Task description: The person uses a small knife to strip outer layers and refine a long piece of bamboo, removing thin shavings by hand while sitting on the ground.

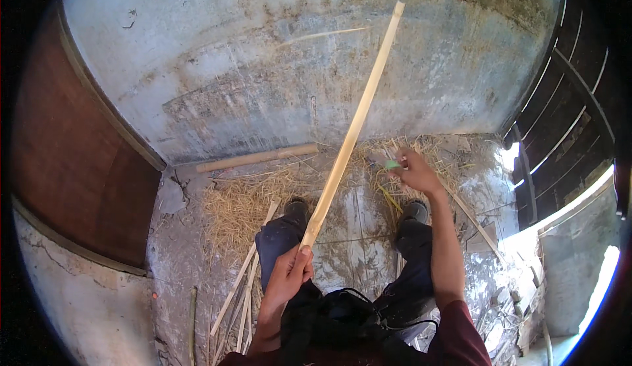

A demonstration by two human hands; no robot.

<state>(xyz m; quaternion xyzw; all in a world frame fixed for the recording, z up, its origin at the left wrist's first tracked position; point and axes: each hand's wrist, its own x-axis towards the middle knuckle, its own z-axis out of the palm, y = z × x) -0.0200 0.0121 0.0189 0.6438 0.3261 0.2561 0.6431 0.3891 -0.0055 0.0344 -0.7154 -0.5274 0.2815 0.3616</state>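
My left hand point(289, 275) grips the lower end of a long, pale bamboo strip point(355, 126) between thumb and fingers. The strip slants up and to the right, its far end in front of the wall. To the right of the strip and apart from it, my right hand point(416, 172) is closed around a small green tool point(393, 164). Motion blur hides the tool's shape and exact kind. A thin, pale sliver point(326, 35) shows against the wall, left of the strip's upper end.
Straw-like shavings point(240, 201) cover the floor around my feet. A bamboo pole point(257, 158) lies along the base of the stained wall point(263, 96). Several cut strips point(245, 287) rest beside my left leg. A brown door panel point(85, 149) stands left, dark slatted boards point(566, 109) right.
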